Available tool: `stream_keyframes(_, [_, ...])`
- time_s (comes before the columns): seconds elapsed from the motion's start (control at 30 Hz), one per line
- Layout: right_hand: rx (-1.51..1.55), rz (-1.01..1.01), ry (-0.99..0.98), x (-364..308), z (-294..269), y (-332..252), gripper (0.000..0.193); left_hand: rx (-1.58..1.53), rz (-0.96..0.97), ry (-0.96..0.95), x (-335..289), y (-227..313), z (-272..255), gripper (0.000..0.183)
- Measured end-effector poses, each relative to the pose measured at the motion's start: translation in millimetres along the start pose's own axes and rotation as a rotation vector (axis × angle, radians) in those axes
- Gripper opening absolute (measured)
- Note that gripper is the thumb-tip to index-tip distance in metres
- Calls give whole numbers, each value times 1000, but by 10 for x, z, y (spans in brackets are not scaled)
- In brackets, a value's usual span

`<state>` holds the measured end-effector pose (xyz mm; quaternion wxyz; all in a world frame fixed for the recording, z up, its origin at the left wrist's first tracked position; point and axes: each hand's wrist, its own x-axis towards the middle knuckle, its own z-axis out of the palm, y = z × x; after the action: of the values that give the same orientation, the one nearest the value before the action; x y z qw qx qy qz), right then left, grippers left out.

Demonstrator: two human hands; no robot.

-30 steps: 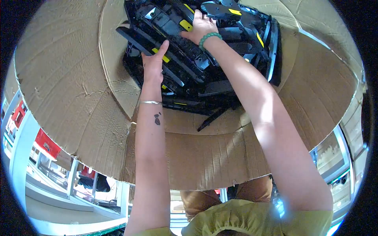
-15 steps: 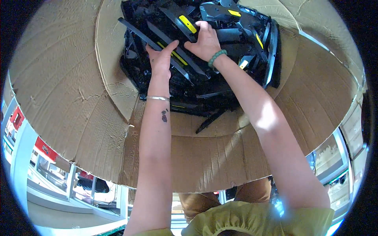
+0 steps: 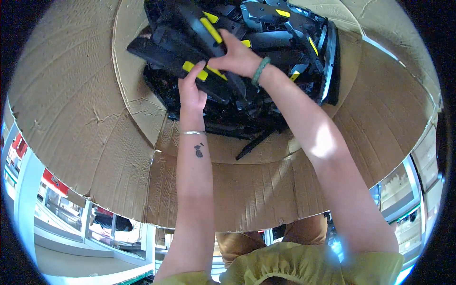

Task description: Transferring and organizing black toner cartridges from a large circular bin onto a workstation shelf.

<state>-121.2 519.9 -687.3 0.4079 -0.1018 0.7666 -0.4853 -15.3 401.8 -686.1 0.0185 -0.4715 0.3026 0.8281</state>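
Observation:
Deep in a cardboard box, a long black plastic trim piece (image 3: 156, 54) with a yellow label is gripped by my left hand (image 3: 192, 92); the thumb lies over its near side and the other fingers are hidden beneath. My right hand (image 3: 241, 58), wearing a green bead bracelet, is closed on a second black plastic trim piece (image 3: 194, 23), whose yellow label shows beside the fingers. The two pieces slant the same way and partly overlap. Around and under them lies a heap of similar black plastic parts (image 3: 270, 40), several with yellow labels.
Tall curved walls of the cardboard box (image 3: 266, 190) surround the heap, and my forearms reach in over the near rim. A loose black strip (image 3: 256, 145) rests near the close wall. Outside, a white frame (image 3: 26, 190) stands at the left.
Both hands have closed on trim pieces and tipped them up off the heap, so the left piece now shows its broad face. My left hand has shifted slightly nearer me.

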Motion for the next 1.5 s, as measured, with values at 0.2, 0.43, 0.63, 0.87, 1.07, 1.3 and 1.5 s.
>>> stream_keyframes(0.2, [-575,168,181,-358,184,-20,94,96,-98,97,-103,-137,-114,51])
stream_keyframes(0.43, [-41,198,107,-337,96,-76,89,24,-191,59,-178,-180,-93,34])
stream_keyframes(0.63, [134,212,-64,-443,-224,-214,89,-124,-204,22,-412,-209,30,32])
stream_keyframes(0.87, [32,165,-201,-882,-828,-392,70,-147,-205,-7,-764,-595,372,50])
stream_keyframes(1.07, [-526,395,-640,-1544,-807,-358,87,-826,-322,27,-1827,-1803,597,62])
stream_keyframes(1.3, [-817,337,-802,-1566,-760,203,86,-790,-356,206,-1821,-2805,507,45])
stream_keyframes(1.5, [-825,26,-353,-1532,-988,602,80,-742,-384,26,-1358,-2737,517,40])
